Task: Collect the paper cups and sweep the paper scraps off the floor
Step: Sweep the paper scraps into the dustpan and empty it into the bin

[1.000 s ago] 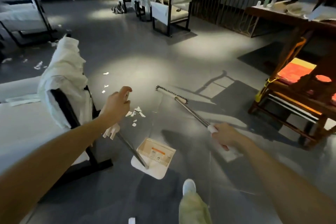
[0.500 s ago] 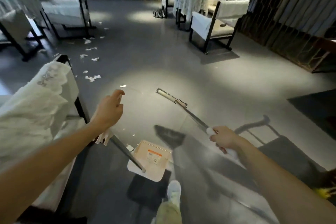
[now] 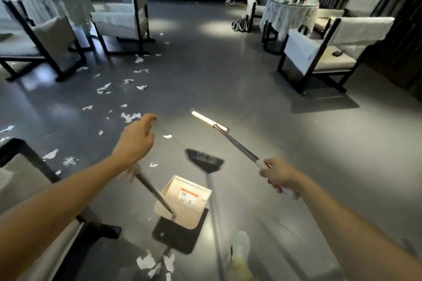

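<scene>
Nearest, below both hands, a pale, blurred shoe [image 3: 239, 243] shows on the grey floor [image 3: 228, 80]. A clump of torn paper scraps [image 3: 146, 261] lies just to its left. Farther on, between the two forearms, the cream dustpan [image 3: 185, 198] hangs tilted above its own dark shadow. Its metal handle runs up and leftward to the left hand [image 3: 137, 141]. That hand's fingers curl at the top of the handle, though the back of the hand hides the grip itself. The right hand [image 3: 279, 177] is well apart from the left and clamped round the white grip of the broom [image 3: 237, 143]. The broom's pole slants up and leftward to a pale head held off the floor, ahead of both hands. More scraps lie between the hands and trail beyond the left hand toward a black-framed armchair [image 3: 121, 18]. Far beyond the right hand, a second armchair [image 3: 331, 52] sits beside a cloth-draped round worktop [image 3: 287, 16].
</scene>
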